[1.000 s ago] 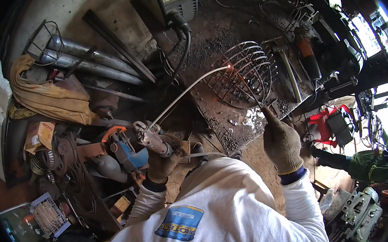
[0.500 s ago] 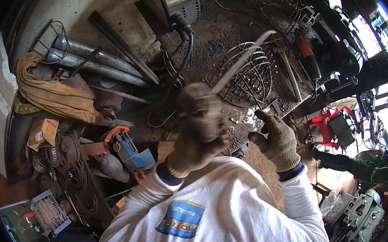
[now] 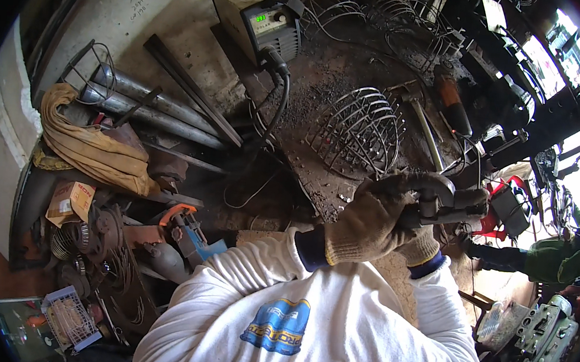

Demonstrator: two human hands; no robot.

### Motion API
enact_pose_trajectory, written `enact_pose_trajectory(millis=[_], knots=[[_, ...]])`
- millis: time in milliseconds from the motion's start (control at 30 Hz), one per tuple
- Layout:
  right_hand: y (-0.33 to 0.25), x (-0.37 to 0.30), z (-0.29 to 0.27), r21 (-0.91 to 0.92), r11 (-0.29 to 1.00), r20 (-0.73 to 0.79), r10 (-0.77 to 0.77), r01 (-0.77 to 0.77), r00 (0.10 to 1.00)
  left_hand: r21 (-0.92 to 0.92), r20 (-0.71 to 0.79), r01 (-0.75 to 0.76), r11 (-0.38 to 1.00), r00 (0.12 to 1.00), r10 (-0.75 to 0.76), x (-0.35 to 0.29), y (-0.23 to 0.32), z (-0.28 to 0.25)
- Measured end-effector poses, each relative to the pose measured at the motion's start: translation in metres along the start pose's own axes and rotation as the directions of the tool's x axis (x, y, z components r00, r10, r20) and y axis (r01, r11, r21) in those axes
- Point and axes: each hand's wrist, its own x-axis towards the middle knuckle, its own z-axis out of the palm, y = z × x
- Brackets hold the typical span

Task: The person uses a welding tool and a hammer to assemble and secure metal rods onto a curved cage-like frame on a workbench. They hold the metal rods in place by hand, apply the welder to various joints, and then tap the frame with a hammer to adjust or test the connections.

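My left hand point(image 3: 377, 213), in a dirty knitted glove, reaches across in front of my chest. It is closed on a curved grey metal piece point(image 3: 439, 187), whose kind I cannot make out. My right hand point(image 3: 424, 244), gloved too, is beside and partly behind the left. Its fingers mostly blend with the dark metal, so their grip is hidden. Just beyond my hands, a rounded cage of bent metal rods point(image 3: 363, 132) lies on the dirty worktable point(image 3: 308, 172).
A welding machine point(image 3: 262, 23) with a thick cable stands at the table's far left. A hammer point(image 3: 426, 134) and an orange angle grinder point(image 3: 452, 102) lie right of the cage. Metal pipes point(image 3: 161, 118) and a tan cloth point(image 3: 90, 139) are at left. Another person's green clothing point(image 3: 559, 260) shows at right.
My left hand has swung right, bringing it against my right hand. The long bar with a red tip that rose from it over the cage no longer shows there. My view has shifted slightly.
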Motion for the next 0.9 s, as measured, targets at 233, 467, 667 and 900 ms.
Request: enact_pose_trajectory(millis=[233,467,667,900], knots=[[-0.003,-0.013,0.045,-0.908,0.241,0.255,-0.334,0.344,0.907,-0.213,0.047,0.020,0.977,0.999,-0.010,-0.001,-0.016,0.005],[-0.018,0.000,0.090,-0.667,0.587,0.337,-0.311,0.459,0.888,-0.314,0.157,0.099,0.944,0.986,-0.051,-0.001,-0.021,-0.010],[-0.032,-0.008,0.084,-0.876,-0.076,0.480,-0.074,0.475,0.874,-0.354,0.191,-0.048,0.934,0.974,0.122,-0.009,-0.048,-0.065],[-0.033,-0.004,0.093,-0.915,0.010,0.403,0.046,0.403,0.914,-0.292,-0.132,0.661,0.691,0.688,-0.713,0.031,-0.201,-0.155]])
